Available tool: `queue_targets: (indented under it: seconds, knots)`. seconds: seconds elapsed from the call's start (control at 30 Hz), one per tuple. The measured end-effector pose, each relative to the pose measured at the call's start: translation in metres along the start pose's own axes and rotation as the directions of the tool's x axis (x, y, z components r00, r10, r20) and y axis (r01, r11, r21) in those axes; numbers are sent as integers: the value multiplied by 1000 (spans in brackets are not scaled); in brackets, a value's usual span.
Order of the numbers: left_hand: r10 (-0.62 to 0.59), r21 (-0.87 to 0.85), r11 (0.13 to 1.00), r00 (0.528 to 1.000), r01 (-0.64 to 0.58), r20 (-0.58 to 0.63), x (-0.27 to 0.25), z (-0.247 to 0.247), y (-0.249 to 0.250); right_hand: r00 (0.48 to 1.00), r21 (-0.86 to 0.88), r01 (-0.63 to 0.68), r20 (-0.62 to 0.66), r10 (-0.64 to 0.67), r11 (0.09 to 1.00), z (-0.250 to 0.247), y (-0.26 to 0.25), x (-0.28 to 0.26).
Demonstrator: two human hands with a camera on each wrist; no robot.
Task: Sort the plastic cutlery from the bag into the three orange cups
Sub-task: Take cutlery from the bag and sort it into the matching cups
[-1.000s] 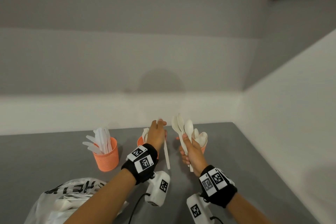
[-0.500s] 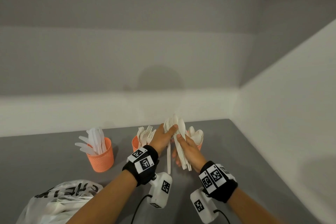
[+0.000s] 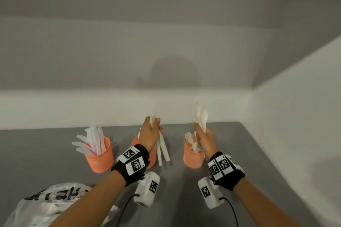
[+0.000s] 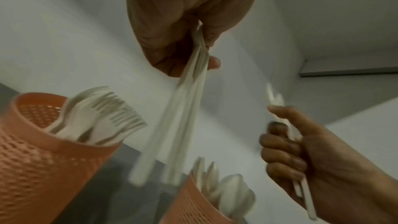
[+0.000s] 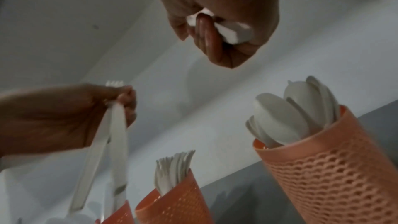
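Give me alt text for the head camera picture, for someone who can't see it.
Over a grey table, the left hand holds a bunch of white forks by their heads and the right hand grips white spoons. Behind the hands stand three orange cups, the left one holding knives, with a plastic bag at the near left.

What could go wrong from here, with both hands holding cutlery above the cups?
1. The left hand only pinches its forks near the heads, handles splaying loose; one could slip onto the table.
2. The middle cup is already crowded with forks, so pushing more in might tip it.
3. The right hand holds its spoons close over the spoon cup; lowering could catch spoons already inside.
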State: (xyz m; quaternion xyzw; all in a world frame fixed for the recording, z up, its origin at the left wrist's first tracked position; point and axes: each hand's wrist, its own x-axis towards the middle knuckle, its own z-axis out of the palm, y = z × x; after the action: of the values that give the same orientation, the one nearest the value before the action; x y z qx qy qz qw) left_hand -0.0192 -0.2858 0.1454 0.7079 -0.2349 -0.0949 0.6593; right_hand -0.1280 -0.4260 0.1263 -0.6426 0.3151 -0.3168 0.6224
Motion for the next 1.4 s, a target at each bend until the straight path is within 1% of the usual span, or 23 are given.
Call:
queue_targets:
  seconds: [0.13, 0.2, 0.23, 0.3, 0.37, 0.43, 0.53, 0.63, 0.7, 0.73, 0.77, 0.83, 0.9, 0.93, 1.0, 1.07, 1.13, 1.2, 1.23, 1.3, 1.4]
  knots:
    - [38, 50, 998, 989, -31, -146, 23, -24, -7, 995, 141, -48, -85, 61, 989, -3, -7, 27]
    - [67, 78, 996, 978, -52, -196, 31, -32, -10, 990, 208, -39, -125, 66, 977, 0, -8, 40]
    - [86, 119, 991, 973, -61, -213, 34, -35, -10, 989, 204, -32, -134, 60, 978, 3, -6, 46]
    - [130, 221, 972, 968, -81, -217, 37, -42, -11, 992, 119, -22, -119, 36, 993, 6, -2, 54]
    - [163, 294, 950, 967, -102, -195, 40, -46, -16, 996, 29, -28, -82, 30, 999, 7, 6, 58]
    - [164, 326, 940, 974, -105, -159, 43, -49, -24, 998, -55, -28, -49, 25, 998, 6, 15, 57]
    - [171, 342, 933, 976, -115, -138, 43, -49, -33, 997, -239, 37, -51, -51, 970, 2, 30, 60]
    - [183, 419, 899, 978, -127, -96, 42, -52, -44, 990, -481, 127, 10, -139, 868, -1, 42, 66]
    - [161, 476, 872, 985, -117, -53, 42, -53, -52, 989, -596, 144, 67, -130, 790, -1, 47, 68]
    - [148, 489, 865, 988, -113, -34, 42, -54, -56, 990, -622, 143, 85, -115, 770, -1, 48, 68]
    - [139, 502, 858, 990, -112, -16, 43, -54, -60, 991, -628, 130, 88, -97, 767, -2, 50, 70]
    - [140, 551, 824, 990, -130, 25, 41, -56, -69, 996, -602, 94, 63, -71, 793, -5, 47, 68]
    - [147, 634, 755, 986, -165, 81, 40, -60, -75, 997, -554, 82, 35, -76, 828, -6, 45, 64]
    - [128, 676, 718, 986, -166, 106, 38, -61, -76, 995, -511, 98, 23, -101, 854, -5, 42, 62]
    - [62, 743, 653, 988, -145, 138, 34, -60, -75, 982, -427, 178, 21, -187, 886, -5, 36, 57]
    - [16, 805, 575, 986, -144, 165, 32, -58, -74, 968, -430, 245, 56, -245, 869, -2, 33, 54]
    - [-5, 851, 501, 983, -157, 185, 31, -56, -72, 964, -481, 263, 108, -241, 836, 2, 32, 53]
    - [-29, 876, 458, 983, -150, 183, 29, -52, -70, 957, -552, 290, 150, -249, 782, 5, 30, 51]
    - [-36, 883, 447, 983, -143, 178, 29, -51, -70, 953, -582, 300, 161, -255, 756, 6, 28, 50]
    - [-34, 895, 425, 985, -136, 166, 28, -48, -70, 958, -608, 284, 151, -244, 741, 8, 26, 50]
    - [-6, 884, 445, 987, -141, 160, 28, -47, -71, 977, -631, 213, 116, -180, 746, 4, 32, 57]
